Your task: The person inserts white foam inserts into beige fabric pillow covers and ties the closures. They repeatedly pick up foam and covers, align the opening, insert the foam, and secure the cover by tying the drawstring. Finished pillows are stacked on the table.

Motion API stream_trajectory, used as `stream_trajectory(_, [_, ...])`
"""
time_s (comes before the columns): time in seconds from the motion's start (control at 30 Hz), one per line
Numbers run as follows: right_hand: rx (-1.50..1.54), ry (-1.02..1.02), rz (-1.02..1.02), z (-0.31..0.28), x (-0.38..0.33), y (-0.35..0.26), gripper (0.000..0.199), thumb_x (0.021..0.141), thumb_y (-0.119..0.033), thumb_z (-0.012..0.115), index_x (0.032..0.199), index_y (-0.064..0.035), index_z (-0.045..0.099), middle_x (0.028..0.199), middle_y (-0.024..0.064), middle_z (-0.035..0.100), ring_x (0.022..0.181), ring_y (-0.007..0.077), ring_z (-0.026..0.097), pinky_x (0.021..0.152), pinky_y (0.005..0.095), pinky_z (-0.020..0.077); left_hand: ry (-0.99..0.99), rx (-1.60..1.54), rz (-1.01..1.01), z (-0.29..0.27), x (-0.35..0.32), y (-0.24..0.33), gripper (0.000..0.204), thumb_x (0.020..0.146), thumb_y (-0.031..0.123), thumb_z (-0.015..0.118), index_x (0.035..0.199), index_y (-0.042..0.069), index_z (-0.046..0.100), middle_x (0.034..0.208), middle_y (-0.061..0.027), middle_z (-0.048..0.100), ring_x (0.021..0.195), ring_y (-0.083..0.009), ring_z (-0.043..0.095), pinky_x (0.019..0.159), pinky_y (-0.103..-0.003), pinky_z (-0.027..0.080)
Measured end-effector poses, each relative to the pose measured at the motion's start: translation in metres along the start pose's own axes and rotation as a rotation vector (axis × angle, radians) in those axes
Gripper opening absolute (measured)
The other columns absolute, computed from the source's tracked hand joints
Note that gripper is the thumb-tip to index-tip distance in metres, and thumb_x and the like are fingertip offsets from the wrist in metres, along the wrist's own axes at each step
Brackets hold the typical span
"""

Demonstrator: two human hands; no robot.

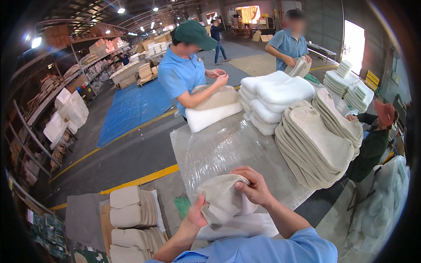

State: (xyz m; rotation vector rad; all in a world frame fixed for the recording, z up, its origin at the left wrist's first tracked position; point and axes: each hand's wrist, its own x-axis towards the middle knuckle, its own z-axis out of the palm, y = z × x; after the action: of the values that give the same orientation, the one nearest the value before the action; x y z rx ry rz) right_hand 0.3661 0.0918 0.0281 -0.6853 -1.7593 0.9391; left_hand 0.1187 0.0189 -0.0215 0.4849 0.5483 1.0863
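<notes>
The left hand (196, 213) is closed on the bottom edge of a beige fabric cover (221, 197), with the thumb on top of the cloth. The right hand (254, 187) pinches the top edge of the same cover with bent fingers. The cover is held up between both hands, just above the near edge of the table (215, 144). A white foam pad (245, 206) pokes out of the cover on its right side.

The table is covered with a shiny clear plastic sheet (228, 153). On its right side sits a big leaning stack of beige covers (315, 140). Behind that stack is a pile of white foam pads (274, 98), near the far edge.

A person in a green cap (193, 33) stands at the far left corner of the table and presses on a half-covered pad (212, 107). Another person in a blue shirt (287, 44) stands past the far edge. A third person in a red cap (385, 111) is by the right edge.

On the floor by the left edge lie more finished beige pads (131, 219).
</notes>
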Motion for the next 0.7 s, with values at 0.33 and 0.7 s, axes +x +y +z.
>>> stream_trajectory(0.33, [0.073,-0.088,0.129,0.01,-0.008,0.031,0.045,0.095,-0.028,0.074,0.132,-0.0034,0.066,0.127,0.0136,0.067,0.122,0.0271,0.06,0.107,0.0391,0.0439,-0.159,-0.158,0.326,-0.002,0.007,0.048,0.075,0.097,0.052,0.063,0.148,0.001,0.047,0.147,-0.0177,0.056,0.135,-0.0365,0.053,0.114,-0.053,0.041])
stream_trajectory(0.7, [0.03,-0.061,0.194,0.012,0.004,0.039,0.032,0.1,-0.026,0.069,0.123,-0.0045,0.07,0.121,0.0109,0.069,0.113,0.0223,0.063,0.098,0.0353,0.0482,-0.282,-0.224,0.533,-0.002,0.006,0.078,0.062,0.102,0.056,0.052,0.136,0.004,0.062,0.139,-0.0161,0.064,0.127,-0.0356,0.061,0.111,-0.054,0.044])
